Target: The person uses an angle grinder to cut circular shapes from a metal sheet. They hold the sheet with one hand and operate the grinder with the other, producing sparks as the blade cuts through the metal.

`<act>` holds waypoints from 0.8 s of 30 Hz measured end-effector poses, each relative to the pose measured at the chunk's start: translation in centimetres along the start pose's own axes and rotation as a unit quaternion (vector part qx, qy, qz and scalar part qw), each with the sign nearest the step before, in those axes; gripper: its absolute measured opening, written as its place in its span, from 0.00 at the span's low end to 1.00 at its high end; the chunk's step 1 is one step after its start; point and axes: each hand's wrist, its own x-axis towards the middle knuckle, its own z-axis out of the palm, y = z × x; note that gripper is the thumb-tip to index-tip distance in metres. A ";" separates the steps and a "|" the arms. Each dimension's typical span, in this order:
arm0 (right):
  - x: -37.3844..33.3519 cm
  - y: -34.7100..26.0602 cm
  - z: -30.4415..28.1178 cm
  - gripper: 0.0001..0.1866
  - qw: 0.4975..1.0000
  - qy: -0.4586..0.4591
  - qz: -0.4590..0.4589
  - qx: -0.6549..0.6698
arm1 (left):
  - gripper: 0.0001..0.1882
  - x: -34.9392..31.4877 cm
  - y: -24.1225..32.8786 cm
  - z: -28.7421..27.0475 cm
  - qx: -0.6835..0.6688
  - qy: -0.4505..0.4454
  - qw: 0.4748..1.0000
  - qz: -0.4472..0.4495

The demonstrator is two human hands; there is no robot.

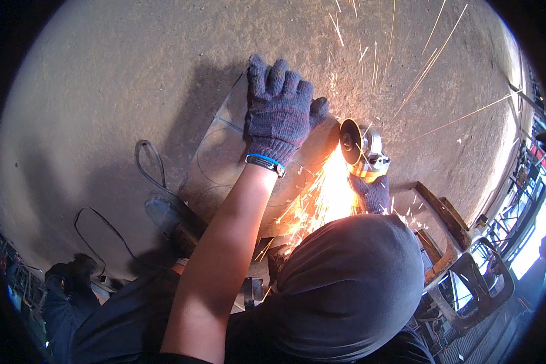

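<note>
My left hand, in a dark knitted glove, lies flat on a metal sheet with its fingers stretched away from me. Curved lines are marked on the sheet. To its right, my gloved right hand is wrapped round an angle grinder with a yellow and silver body. The grinder's disc stands on edge beside the sheet's right side, and bright sparks stream from it towards me. Glare hides where disc and sheet meet. A rounded dark cloth-covered shape hides my right forearm.
A black cable loops on the brown, dusty ground at the left. To the right stands a rusty metal frame. A dark shoe-like shape is near the sheet's lower left corner. Sparks also fly far across the ground.
</note>
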 end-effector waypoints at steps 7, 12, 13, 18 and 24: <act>0.3 0.8 -0.2 0.31 0.995 0.016 -0.050 -0.087 | 0.19 -0.1 0.0 -0.3 -0.004 -0.027 0.999 -0.019; 0.2 -0.4 -0.2 0.27 0.989 0.032 -0.061 -0.128 | 0.17 0.2 0.2 -0.6 0.001 -0.001 1.000 -0.005; -0.1 -0.7 -0.2 0.25 0.997 -0.023 -0.069 -0.014 | 0.17 0.2 0.2 -0.7 0.000 -0.001 1.000 -0.003; -1.5 -1.1 -1.0 0.32 0.999 0.017 -0.022 -0.024 | 0.17 0.3 0.2 -0.9 -0.006 -0.018 1.000 -0.004; -2.3 -1.1 -1.4 0.34 0.992 0.022 0.022 -0.119 | 0.16 0.3 0.3 -0.9 -0.011 -0.006 1.000 -0.003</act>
